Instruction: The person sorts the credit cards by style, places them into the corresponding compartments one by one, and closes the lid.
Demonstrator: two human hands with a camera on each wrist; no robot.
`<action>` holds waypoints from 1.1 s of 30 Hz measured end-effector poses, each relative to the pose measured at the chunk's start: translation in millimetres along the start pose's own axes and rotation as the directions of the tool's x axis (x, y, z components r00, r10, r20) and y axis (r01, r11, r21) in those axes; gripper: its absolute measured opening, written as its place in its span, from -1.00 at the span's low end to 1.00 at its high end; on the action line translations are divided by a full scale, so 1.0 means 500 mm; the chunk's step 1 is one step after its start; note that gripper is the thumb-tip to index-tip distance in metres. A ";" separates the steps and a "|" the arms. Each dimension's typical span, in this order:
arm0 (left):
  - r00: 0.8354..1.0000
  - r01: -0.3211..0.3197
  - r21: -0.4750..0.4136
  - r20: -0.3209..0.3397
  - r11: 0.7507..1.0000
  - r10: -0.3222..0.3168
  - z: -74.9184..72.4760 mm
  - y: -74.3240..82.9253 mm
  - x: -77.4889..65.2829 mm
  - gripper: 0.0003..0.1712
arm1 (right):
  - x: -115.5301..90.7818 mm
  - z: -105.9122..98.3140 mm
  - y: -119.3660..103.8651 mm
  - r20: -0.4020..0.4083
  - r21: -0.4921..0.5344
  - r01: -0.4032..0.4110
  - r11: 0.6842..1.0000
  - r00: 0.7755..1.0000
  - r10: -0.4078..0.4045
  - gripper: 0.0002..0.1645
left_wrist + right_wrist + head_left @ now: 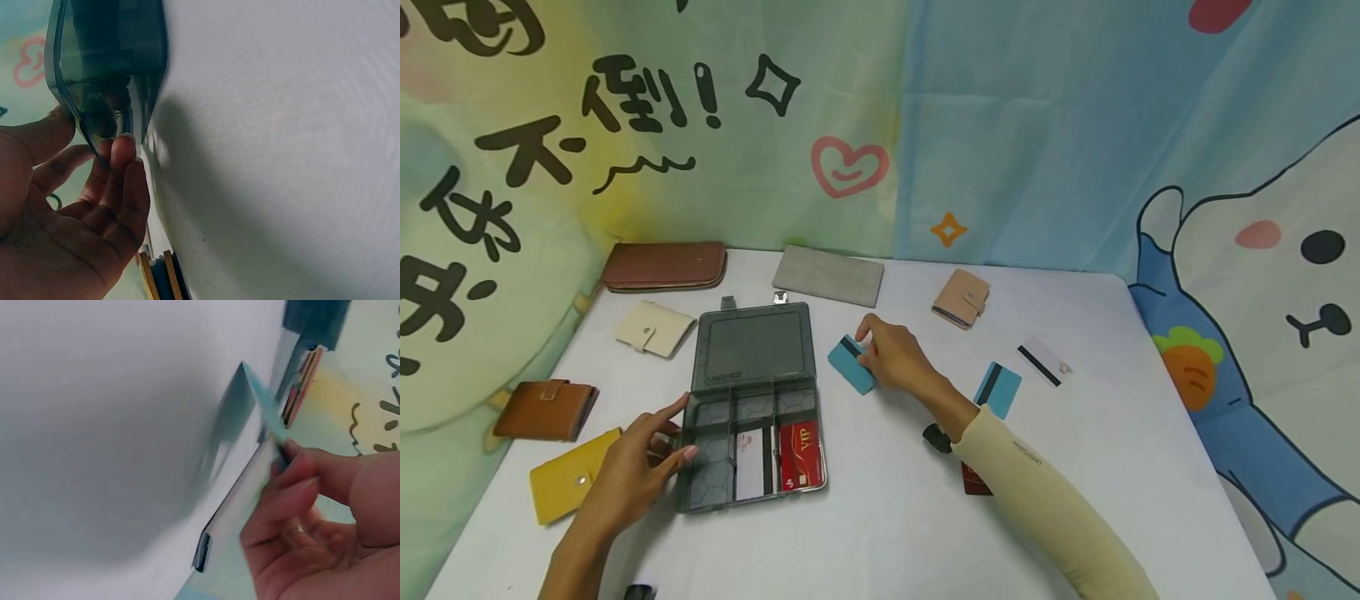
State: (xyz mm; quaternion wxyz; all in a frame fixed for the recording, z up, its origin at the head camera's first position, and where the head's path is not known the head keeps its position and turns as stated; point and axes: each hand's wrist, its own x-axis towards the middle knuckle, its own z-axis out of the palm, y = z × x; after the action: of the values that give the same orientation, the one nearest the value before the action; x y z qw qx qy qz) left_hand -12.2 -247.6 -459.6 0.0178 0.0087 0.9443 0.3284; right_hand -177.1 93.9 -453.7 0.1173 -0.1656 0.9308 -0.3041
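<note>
A grey translucent compartment box (713, 450) lies with its lid (752, 343) raised back. My left hand (638, 460) grips its left edge; in the left wrist view, the thumb is at the rim and curled fingers touch the box wall (115, 47). A white card (750, 467) with a dark stripe and a red VIP card (801, 456) lie in two front compartments. Right of the box, my right hand (895, 357) pinches a blue card (850, 367) with a black stripe. In the right wrist view, that card (265, 403) stands tilted with one corner near the table.
Another blue card (997, 389) and a white striped card (1045, 360) lie at right. The right forearm partly covers a dark red card (974, 481) and a black object (937, 438). Wallets surround the box: brown (662, 267), cream (655, 327), tan (546, 410), yellow (568, 477), grey (829, 275), beige (961, 297).
</note>
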 end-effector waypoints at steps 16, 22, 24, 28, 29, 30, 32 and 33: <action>0.999 0.034 -0.013 0.026 0.999 -0.033 0.000 0.003 -0.001 -0.07 | -0.080 0.057 -0.131 0.154 0.568 0.072 0.820 0.969 -0.192 -0.52; 0.998 0.053 -0.013 0.040 0.998 -0.053 0.000 0.003 0.000 -0.06 | -0.102 0.120 -0.194 0.263 0.591 0.031 0.806 0.937 -0.228 -0.58; 0.998 0.052 -0.014 0.042 0.999 -0.051 -0.001 0.002 0.001 -0.06 | -0.106 0.142 -0.212 0.279 0.591 0.021 0.806 0.933 -0.229 -0.58; 0.999 0.033 -0.018 0.034 0.999 -0.032 -0.001 -0.001 0.001 -0.08 | -0.108 0.171 -0.239 0.292 0.538 0.033 0.842 0.930 -0.223 -0.51; 0.999 0.029 -0.019 0.032 0.999 -0.028 -0.001 -0.002 0.001 -0.08 | -0.108 0.175 -0.242 0.294 0.514 0.046 0.857 0.929 -0.226 -0.49; 0.999 0.026 -0.020 0.034 0.999 -0.025 -0.001 -0.002 0.001 -0.08 | -0.108 0.177 -0.244 0.297 0.487 0.059 0.871 0.927 -0.229 -0.47; 0.999 0.018 -0.022 0.028 1.000 -0.018 -0.002 -0.003 0.000 -0.08 | -0.109 0.179 -0.244 0.303 0.451 0.083 0.888 0.922 -0.241 -0.45; 0.999 0.018 -0.021 0.028 1.000 -0.018 -0.003 -0.003 0.000 -0.08 | -0.109 0.178 -0.242 0.305 0.442 0.093 0.892 0.920 -0.247 -0.46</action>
State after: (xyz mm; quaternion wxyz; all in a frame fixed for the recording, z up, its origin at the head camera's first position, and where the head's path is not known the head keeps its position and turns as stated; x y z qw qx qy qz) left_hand -12.2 -249.6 -459.3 0.0340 0.0046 0.9405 0.3381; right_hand -69.9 -24.6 -444.2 0.2879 -0.2707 0.7886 -0.4712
